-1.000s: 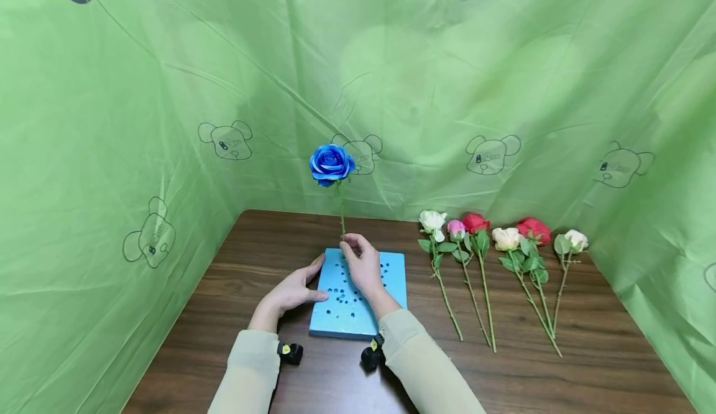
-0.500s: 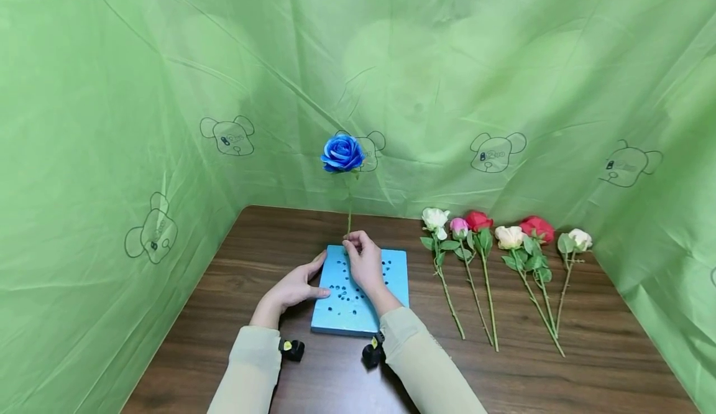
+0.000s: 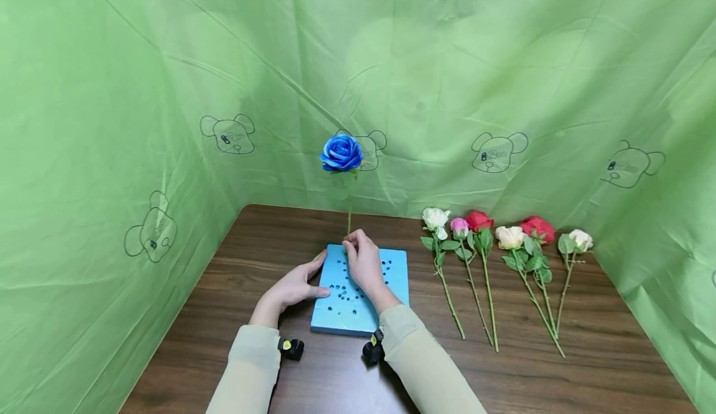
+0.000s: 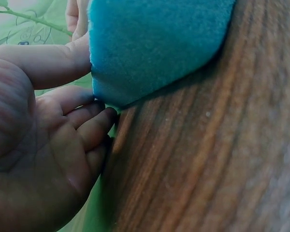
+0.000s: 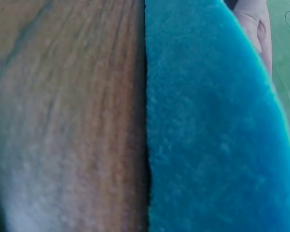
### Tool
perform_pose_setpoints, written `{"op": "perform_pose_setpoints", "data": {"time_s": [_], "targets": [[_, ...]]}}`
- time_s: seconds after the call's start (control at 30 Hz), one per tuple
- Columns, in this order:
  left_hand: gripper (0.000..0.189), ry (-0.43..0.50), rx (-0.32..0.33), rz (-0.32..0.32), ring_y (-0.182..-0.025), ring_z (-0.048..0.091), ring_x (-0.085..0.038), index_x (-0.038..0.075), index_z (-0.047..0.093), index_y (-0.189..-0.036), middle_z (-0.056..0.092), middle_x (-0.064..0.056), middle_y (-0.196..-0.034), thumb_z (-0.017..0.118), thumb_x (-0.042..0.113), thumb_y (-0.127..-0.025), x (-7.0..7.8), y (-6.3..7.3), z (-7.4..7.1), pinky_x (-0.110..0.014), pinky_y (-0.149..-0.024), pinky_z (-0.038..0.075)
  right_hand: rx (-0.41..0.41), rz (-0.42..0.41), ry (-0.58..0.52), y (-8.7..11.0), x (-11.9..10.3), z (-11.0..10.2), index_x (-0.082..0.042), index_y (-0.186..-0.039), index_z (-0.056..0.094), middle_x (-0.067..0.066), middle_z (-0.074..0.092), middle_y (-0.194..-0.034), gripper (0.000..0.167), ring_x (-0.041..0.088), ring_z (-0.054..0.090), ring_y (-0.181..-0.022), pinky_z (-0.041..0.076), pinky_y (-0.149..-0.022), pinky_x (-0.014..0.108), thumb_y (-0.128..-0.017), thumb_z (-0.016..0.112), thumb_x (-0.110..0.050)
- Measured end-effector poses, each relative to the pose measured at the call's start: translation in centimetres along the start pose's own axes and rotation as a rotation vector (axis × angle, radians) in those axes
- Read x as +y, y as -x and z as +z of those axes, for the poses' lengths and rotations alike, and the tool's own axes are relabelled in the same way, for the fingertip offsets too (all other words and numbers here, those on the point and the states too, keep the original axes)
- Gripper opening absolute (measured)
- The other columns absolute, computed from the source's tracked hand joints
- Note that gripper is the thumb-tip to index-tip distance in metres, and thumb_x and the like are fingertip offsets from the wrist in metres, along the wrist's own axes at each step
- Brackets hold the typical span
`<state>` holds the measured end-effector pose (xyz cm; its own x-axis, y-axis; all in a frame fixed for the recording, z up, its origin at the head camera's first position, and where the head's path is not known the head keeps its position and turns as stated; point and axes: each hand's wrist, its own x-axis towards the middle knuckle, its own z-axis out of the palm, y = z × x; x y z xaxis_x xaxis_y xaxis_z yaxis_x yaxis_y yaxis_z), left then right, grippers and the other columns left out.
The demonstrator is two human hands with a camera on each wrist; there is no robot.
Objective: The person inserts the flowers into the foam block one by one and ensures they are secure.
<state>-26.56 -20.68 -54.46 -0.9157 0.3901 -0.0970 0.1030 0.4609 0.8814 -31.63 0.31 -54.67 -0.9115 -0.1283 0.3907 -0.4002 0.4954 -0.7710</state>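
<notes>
In the head view my right hand (image 3: 366,266) pinches the thin green stem of a blue rose (image 3: 341,153), which stands nearly upright. The stem's lower end is hidden behind the fingers, over the far part of a light blue foam block (image 3: 338,321) with several small holes. My left hand (image 3: 292,287) lies against the block's left side, fingers extended, its thumb over the near left edge of the top. The left wrist view shows that thumb and the fingertips touching the foam block (image 4: 154,43). The block's side (image 5: 208,125) fills much of the right wrist view.
Several cut roses lie right of the block on the brown wooden table (image 3: 224,314): a white rose (image 3: 435,219), a pink rose (image 3: 460,227), a red rose (image 3: 479,220) and others. Green cloth (image 3: 414,91) hangs behind and at both sides.
The blue rose and the right hand shifted slightly right between the first two frames, and the rose straightened. The left hand keeps its place on the block. Since half a second ago little differs.
</notes>
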Motion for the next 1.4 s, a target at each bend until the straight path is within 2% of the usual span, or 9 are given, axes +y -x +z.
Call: {"op": "perform_pose_setpoints", "data": {"time_s": [0.3,0.6,0.87,1.13,1.4], "targets": [[0.104,0.008,0.004,0.002,-0.163,0.014,-0.031,0.009,0.023,-0.171,0.020,-0.010,-0.177,0.088,0.024,-0.091,-0.29,-0.18,0.02,-0.058,-0.129,0.015,-0.015,0.005,0.073,-0.04,-0.16,-0.01,-0.011,-0.108,0.062,0.006,0.071,-0.106,0.008,0.021,0.067,-0.091,0.057,-0.079,0.039,-0.111,0.061,-0.018],[0.104,-0.029,0.013,-0.009,-0.163,0.014,-0.029,0.011,0.022,-0.171,0.019,-0.007,-0.177,0.087,0.027,-0.092,-0.28,-0.03,0.15,-0.057,-0.129,0.016,0.013,0.058,-0.038,0.12,0.23,0.17,-0.011,-0.110,0.066,0.004,0.068,-0.103,0.011,0.017,0.065,-0.087,0.056,-0.077,0.034,-0.111,0.062,-0.021],[0.103,-0.004,0.014,0.005,-0.163,0.014,-0.031,0.009,0.023,-0.171,0.020,-0.010,-0.177,0.088,0.024,-0.091,-0.38,-0.13,0.20,-0.058,-0.129,0.015,0.002,0.090,-0.099,0.08,0.52,0.13,-0.012,-0.115,0.072,0.003,0.071,-0.109,0.012,0.017,0.068,-0.098,0.058,-0.086,0.037,-0.109,0.066,-0.021],[0.103,0.002,0.008,0.014,-0.163,0.013,-0.031,0.008,0.023,-0.171,0.019,-0.010,-0.177,0.088,0.023,-0.091,-0.31,-0.18,0.22,-0.058,-0.129,0.014,0.005,0.073,-0.089,0.17,0.44,0.07,-0.010,-0.120,0.073,0.004,0.070,-0.111,0.014,0.020,0.068,-0.101,0.058,-0.089,0.039,-0.106,0.070,-0.012],[0.103,-0.007,0.013,0.014,-0.163,0.013,-0.031,0.009,0.024,-0.171,0.020,-0.010,-0.177,0.088,0.023,-0.091,-0.55,-0.22,0.18,-0.059,-0.129,0.015,0.002,0.096,-0.074,0.08,0.50,0.22,-0.012,-0.118,0.073,0.003,0.070,-0.112,0.012,0.018,0.068,-0.101,0.058,-0.088,0.037,-0.108,0.068,-0.018]]}}
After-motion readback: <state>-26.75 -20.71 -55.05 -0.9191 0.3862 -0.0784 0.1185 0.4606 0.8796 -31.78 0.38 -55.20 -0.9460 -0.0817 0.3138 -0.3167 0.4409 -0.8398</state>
